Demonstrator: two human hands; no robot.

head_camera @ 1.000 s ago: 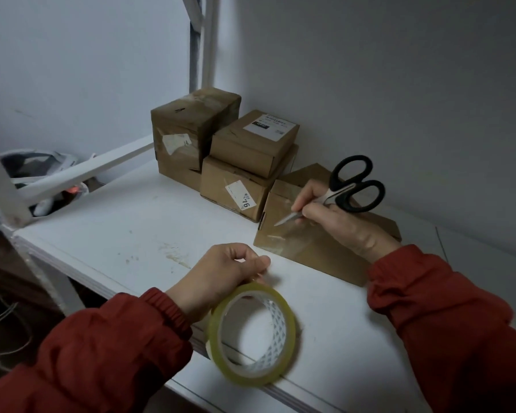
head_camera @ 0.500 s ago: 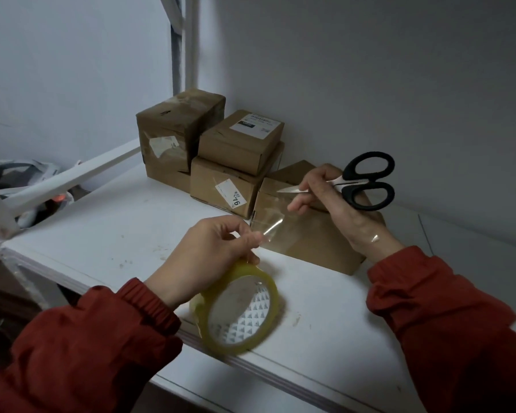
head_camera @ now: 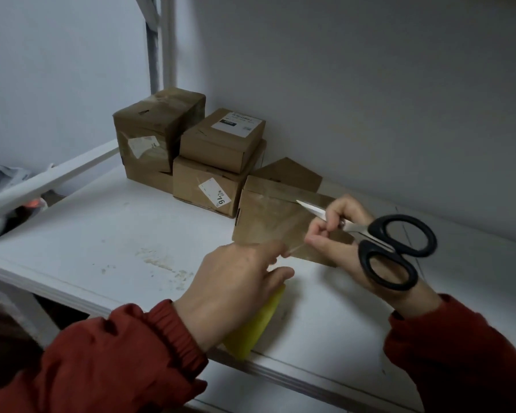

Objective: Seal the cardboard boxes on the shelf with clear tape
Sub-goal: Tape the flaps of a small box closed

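Observation:
A flat cardboard box (head_camera: 268, 219) with clear tape over its front lies on the white shelf (head_camera: 102, 234), against the back wall. My left hand (head_camera: 236, 287) grips a yellowish roll of clear tape (head_camera: 259, 320) just in front of the box; most of the roll is hidden under the hand. A short clear strip stretches from the roll to my right hand (head_camera: 340, 242), which pinches its end. That same hand also holds black-handled scissors (head_camera: 390, 248), blades pointing left over the box.
Three more cardboard boxes (head_camera: 191, 150) are stacked in the shelf's back left corner, some with white labels. A white metal brace (head_camera: 42, 180) slants across the left side, with a plastic bag (head_camera: 3, 180) behind it. The shelf's front edge runs just under my wrists.
My left hand turned the roll edge-on and moved it right. My right hand came down from the box's top edge with the scissors and now pinches the tape's end close to my left fingers.

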